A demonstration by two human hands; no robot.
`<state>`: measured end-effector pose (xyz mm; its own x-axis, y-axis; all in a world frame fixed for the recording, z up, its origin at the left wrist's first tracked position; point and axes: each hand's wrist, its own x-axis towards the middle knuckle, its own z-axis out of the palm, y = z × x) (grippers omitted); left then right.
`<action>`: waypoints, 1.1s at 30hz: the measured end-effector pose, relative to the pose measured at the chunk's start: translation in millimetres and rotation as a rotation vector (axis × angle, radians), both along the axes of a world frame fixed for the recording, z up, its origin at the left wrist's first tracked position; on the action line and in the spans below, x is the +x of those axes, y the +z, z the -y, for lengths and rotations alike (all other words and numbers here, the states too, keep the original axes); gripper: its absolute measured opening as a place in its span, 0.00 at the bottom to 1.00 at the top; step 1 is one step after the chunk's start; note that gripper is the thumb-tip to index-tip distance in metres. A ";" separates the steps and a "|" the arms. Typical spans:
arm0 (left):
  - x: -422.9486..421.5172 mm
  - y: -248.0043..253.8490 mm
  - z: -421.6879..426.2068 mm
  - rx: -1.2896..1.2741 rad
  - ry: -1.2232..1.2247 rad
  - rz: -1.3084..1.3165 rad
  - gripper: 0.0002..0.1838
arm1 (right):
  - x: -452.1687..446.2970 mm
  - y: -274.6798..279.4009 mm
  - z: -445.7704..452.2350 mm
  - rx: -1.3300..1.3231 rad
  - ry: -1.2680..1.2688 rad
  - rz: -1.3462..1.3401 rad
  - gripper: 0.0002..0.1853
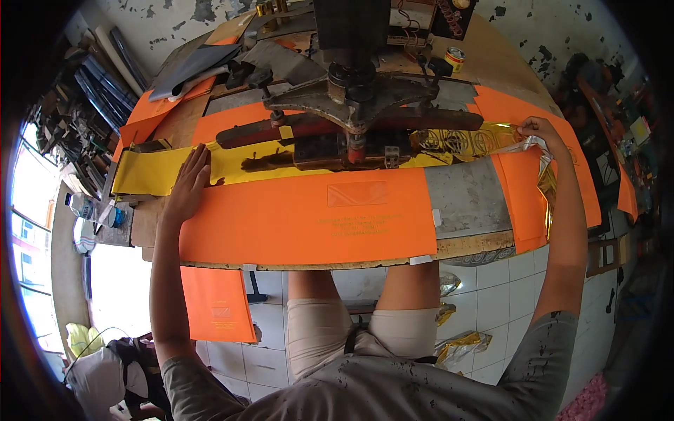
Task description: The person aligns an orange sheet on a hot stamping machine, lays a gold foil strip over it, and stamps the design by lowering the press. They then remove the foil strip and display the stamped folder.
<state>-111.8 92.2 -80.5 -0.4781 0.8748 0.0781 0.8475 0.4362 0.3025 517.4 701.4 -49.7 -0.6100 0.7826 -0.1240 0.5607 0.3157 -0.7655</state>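
My left hand (189, 184) lies flat with fingers extended on the gold foil strip (151, 172), at the left edge of a large orange sheet (295, 217) with small printed text. At the right, my right hand (539, 132) pinches the foil's far end, where used foil (460, 142) shows cut-out patterns and a crumpled tail hangs down. The foil passes under the dark press head (344, 151) of a black metal machine. The orange sheet rests on a grey metal plate (465, 196), near small white tabs at its edge.
More orange sheets (516, 203) lie at the right, and another (217, 305) is below the table's left front edge. Grey sheets (196, 67) and a small can (455, 59) sit behind. Crumpled foil (463, 345) lies on the tiled floor.
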 end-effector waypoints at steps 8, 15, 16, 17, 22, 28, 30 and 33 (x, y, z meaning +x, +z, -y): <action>-2.1 -2.1 0.9 0.034 0.007 0.036 0.35 | 3.3 -4.2 2.4 0.002 -0.052 0.020 0.14; 12.0 18.4 35.5 0.287 0.055 0.014 0.32 | 24.3 20.3 43.3 0.215 -0.237 -0.237 0.25; 19.2 25.5 46.6 0.322 0.066 0.022 0.32 | 31.8 29.2 51.3 0.253 -0.242 -0.297 0.25; 28.3 29.6 59.9 0.350 0.077 0.003 0.31 | 40.7 38.5 59.7 0.291 -0.249 -0.358 0.26; 119.1 25.2 121.6 0.643 0.124 0.172 0.31 | 10.7 47.8 191.1 0.730 -0.484 -0.410 0.24; 266.2 -80.6 116.2 0.836 0.184 0.824 0.33 | -55.9 -23.6 347.5 1.112 -0.132 -0.220 0.13; 308.9 -107.5 93.9 0.508 0.170 1.029 0.33 | -63.7 -55.0 361.8 1.045 -0.174 -0.251 0.12; 347.3 -182.8 72.3 0.386 -0.023 1.368 0.31 | -67.8 -70.2 364.6 0.973 -0.233 -0.312 0.12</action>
